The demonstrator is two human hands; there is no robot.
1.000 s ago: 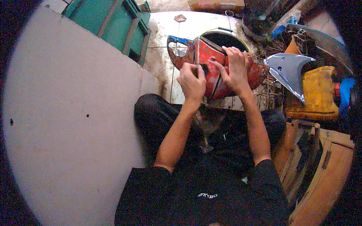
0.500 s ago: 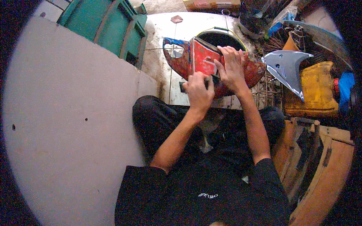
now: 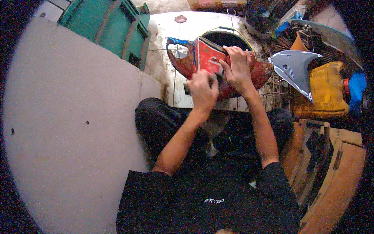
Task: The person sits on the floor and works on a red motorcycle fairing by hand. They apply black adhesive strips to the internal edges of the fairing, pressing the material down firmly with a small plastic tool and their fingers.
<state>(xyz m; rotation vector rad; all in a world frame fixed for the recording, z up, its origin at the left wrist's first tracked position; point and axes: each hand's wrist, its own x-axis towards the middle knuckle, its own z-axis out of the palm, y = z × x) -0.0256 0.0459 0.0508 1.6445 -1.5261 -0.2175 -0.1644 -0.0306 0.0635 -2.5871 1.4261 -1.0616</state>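
A red motorcycle body panel (image 3: 208,61), its paint worn and patchy with pale outlines and a blue-edged left end, is propped at a tilt in front of my knees. My right hand (image 3: 238,72) grips its upper edge, fingers over the top and thumb on the near face. My left hand (image 3: 203,89) is closed with bent fingers against the panel's lower middle and is smeared by motion. Something dark shows beside its fingers, too blurred to name. Behind the panel stands a black bucket (image 3: 224,37) with a yellow rim or handle, partly hidden.
A grey panel (image 3: 291,66) and a yellow jerrycan (image 3: 328,87) stand to the right, above a wooden frame (image 3: 343,163). A pale wall slab (image 3: 74,113) runs along my left, with a green cabinet (image 3: 105,27) beyond it. White floor tiles (image 3: 163,23) lie ahead.
My left hand has shifted slightly down the panel and is more blurred. My right hand keeps its grip on the upper edge. The whole view has moved a little.
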